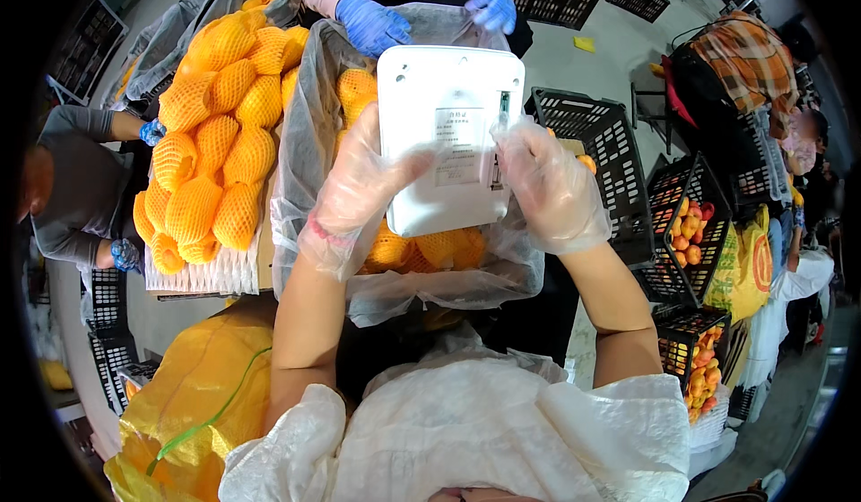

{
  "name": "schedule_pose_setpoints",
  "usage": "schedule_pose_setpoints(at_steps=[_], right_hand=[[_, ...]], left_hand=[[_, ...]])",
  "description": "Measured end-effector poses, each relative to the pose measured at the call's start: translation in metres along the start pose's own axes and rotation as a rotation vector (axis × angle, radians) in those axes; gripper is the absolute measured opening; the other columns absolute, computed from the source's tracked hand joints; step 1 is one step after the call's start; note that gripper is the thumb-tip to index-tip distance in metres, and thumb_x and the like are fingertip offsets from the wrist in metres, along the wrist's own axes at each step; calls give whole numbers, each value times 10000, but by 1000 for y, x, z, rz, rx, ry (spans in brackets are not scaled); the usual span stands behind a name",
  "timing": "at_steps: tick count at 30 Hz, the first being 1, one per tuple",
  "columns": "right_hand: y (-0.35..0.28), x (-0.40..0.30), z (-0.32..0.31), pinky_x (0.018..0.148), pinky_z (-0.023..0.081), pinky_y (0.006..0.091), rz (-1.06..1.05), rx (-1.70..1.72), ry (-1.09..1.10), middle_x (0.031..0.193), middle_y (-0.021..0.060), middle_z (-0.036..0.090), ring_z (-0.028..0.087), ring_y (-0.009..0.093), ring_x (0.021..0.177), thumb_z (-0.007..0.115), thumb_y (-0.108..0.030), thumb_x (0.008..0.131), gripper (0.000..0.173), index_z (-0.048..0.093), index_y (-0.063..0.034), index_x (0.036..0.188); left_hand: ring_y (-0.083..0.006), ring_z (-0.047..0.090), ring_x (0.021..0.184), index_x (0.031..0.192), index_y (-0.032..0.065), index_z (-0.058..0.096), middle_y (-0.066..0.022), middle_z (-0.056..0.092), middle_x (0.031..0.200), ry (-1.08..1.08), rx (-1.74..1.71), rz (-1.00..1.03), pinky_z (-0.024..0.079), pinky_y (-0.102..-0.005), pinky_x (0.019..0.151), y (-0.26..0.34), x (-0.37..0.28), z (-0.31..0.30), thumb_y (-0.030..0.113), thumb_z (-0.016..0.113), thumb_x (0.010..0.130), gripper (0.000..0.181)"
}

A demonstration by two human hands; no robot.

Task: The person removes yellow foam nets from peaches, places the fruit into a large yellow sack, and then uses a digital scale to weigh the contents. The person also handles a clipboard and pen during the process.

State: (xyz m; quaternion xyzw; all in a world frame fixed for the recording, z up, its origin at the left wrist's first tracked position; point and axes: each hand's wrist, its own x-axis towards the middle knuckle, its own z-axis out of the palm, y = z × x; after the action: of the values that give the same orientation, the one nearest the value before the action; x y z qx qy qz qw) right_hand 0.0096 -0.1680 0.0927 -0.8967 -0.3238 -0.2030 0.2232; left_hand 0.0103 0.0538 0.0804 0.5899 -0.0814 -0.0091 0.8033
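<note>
A white plastic device (417, 203), flat with rounded corners and a printed label on the face turned to me, is held up over a crate lined with translucent film (299, 166). My left hand (356, 179), in a clear plastic glove, grips its left edge with the thumb across the face. At the right edge, beside a narrow slot, my gloved right hand (548, 186) has its fingers bent against the device; whether it bears any weight I cannot tell. Beneath the device lie fruits in orange foam nets (390, 250).
Net-wrapped fruits (222, 146) are heaped left of the crate. Blue-gloved hands of a person (373, 24) are beyond it; another person (84, 179) is at the left. Black crates (605, 159) stand right, some holding fruit (689, 233). A yellow woven sack (202, 374) lies lower left.
</note>
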Motion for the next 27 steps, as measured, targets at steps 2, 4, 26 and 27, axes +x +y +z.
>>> schedule_pose_setpoints(at_steps=[2,4,26,27], right_hand=[[-1,-2,-4,609,516,343,-11,-8,2,970,92,584,627,287,764,600,13,813,266,581,-18,1076],[-1,-4,-7,597,515,344,-6,-36,11,966,91,584,626,291,748,613,22,801,268,578,-13,1064],[-18,-2,-25,645,527,425,104,77,155,933,148,652,643,369,760,644,-156,880,176,631,-95,1044],[-19,-2,-26,650,530,422,85,65,163,950,145,653,646,365,767,649,-147,875,185,636,-92,1051]], left_hand=[[-141,533,1090,1281,-13,468,-61,577,1169,-13,-28,8,438,-309,955,6,-2,6,22,702,783,552],[-138,531,1098,1301,-2,463,-55,573,1183,-36,-43,42,432,-309,963,6,-3,6,15,706,782,574],[-169,535,1154,1354,20,446,-66,572,1233,-70,-120,7,415,-338,1007,4,-7,-2,78,729,765,656],[-168,536,1152,1351,18,450,-65,574,1231,-64,-117,2,415,-337,1006,6,-7,-2,84,727,766,651]])
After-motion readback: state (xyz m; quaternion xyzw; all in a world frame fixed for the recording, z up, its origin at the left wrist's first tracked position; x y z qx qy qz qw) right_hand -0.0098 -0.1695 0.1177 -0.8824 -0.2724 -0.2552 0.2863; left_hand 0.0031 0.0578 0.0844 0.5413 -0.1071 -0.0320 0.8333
